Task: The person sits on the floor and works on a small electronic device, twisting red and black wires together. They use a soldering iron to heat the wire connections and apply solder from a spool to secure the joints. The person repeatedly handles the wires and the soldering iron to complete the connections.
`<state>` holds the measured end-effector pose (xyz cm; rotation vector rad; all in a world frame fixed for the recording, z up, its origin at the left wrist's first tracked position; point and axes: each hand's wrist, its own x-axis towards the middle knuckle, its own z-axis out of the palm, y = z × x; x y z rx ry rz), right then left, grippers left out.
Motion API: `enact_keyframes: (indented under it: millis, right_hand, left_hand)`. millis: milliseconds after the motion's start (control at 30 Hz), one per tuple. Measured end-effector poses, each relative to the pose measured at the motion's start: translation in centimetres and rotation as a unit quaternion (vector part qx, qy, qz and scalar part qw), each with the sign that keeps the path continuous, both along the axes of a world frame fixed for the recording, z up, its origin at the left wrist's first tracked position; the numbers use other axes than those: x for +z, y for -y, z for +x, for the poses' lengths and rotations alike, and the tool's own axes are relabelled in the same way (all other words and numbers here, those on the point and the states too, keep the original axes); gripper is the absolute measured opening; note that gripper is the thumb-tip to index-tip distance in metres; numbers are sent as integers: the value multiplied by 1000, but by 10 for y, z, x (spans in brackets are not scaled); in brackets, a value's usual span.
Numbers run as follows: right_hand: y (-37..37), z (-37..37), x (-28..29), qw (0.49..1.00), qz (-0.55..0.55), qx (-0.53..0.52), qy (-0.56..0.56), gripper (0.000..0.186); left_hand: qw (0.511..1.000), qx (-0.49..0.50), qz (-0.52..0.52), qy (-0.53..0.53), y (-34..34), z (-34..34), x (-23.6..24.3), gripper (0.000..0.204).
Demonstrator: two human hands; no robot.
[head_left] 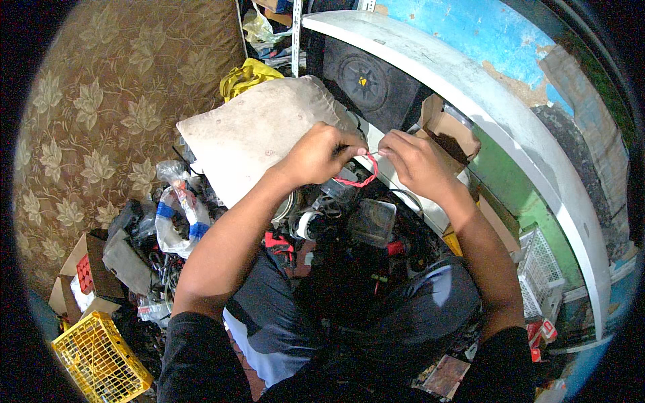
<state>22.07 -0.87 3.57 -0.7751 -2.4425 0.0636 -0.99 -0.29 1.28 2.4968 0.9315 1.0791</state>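
A short red twisted wire (367,180) hangs in a loop between my two hands, in front of my chest. My left hand (320,156) is closed, with thumb and forefinger pinching the wire close to its upper end. Just to the right, my right hand (416,163) is also closed in a pinch, its fingertips a small gap from the left ones. What sits in the right fingertips is too small to make out. Below and behind the hands lies a pale, stained cushion-like slab (252,134).
Under the hands is a clutter of parts, with a clear plastic container (373,221) among them. A bagged coil with blue tape (180,218) lies left. A yellow basket (102,350) stands lower left. A speaker (363,80) and a long white curved panel (484,101) border the far right.
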Motion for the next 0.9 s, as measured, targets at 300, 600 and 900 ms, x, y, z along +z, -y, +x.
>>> enact_keyframes:
  millis: [300, 600, 900]
  right_hand:
    - [-7, -12, -11, 991, 14, -17, -134, 11]
    - [-9, -11, -14, 799, -504, 13, -329, 21]
    - [-13, 0, -17, 668, -637, 79, -377, 21]
  left_hand:
    - [976, 70, -141, 149, 3, 5, -2, 20]
    - [980, 101, 46, 168, -1, 14, -11, 14]
    - [981, 115, 118, 103, -1, 13, -10, 11]
